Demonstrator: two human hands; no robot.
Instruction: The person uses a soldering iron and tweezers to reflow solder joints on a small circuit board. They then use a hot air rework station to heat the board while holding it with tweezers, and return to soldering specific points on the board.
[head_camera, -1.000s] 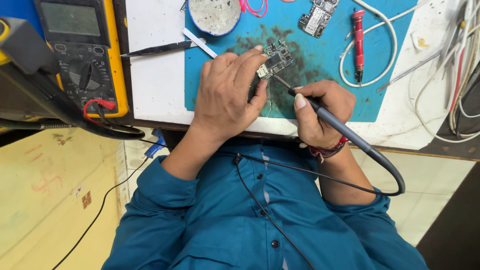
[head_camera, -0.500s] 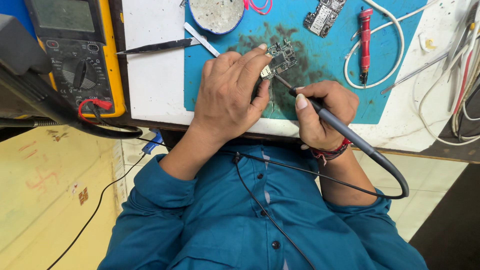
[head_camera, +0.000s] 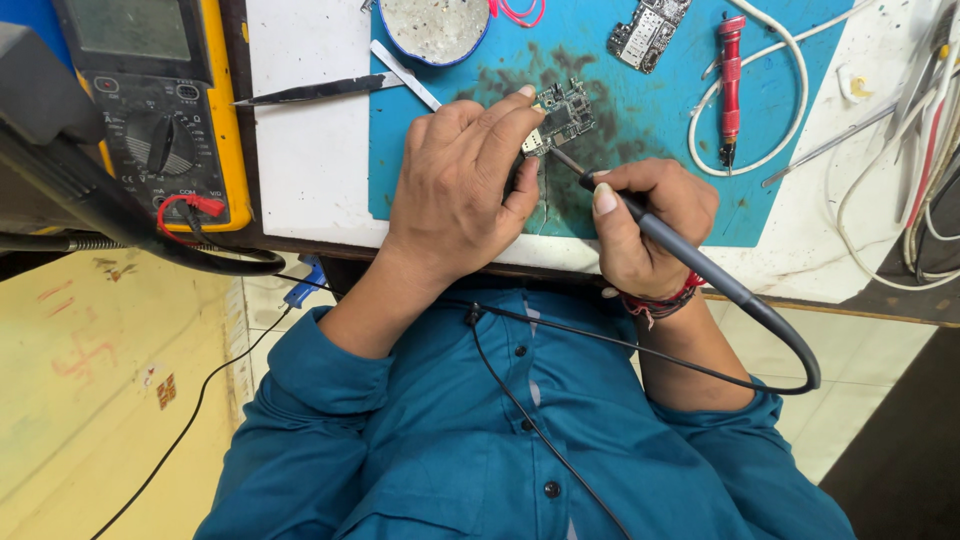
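Note:
A small circuit board (head_camera: 565, 113) lies on a stained blue mat (head_camera: 790, 190). My left hand (head_camera: 463, 180) rests on the mat with its fingers pinning the board's near edge. My right hand (head_camera: 645, 225) grips a dark soldering iron (head_camera: 650, 225) like a pen. The iron's tip touches the board's lower right side. Its black cable (head_camera: 790, 345) loops away to the right and back across my blue shirt.
A yellow multimeter (head_camera: 160, 110) with a red probe plug stands at the left. Metal tweezers (head_camera: 320, 90) and a round tin (head_camera: 435, 25) lie at the back. A second circuit board (head_camera: 648, 28), a red tool (head_camera: 730, 80) and white cables (head_camera: 800, 110) sit to the right.
The view has shifted slightly. Both hands stay on the board and the iron, with the tip at the same spot.

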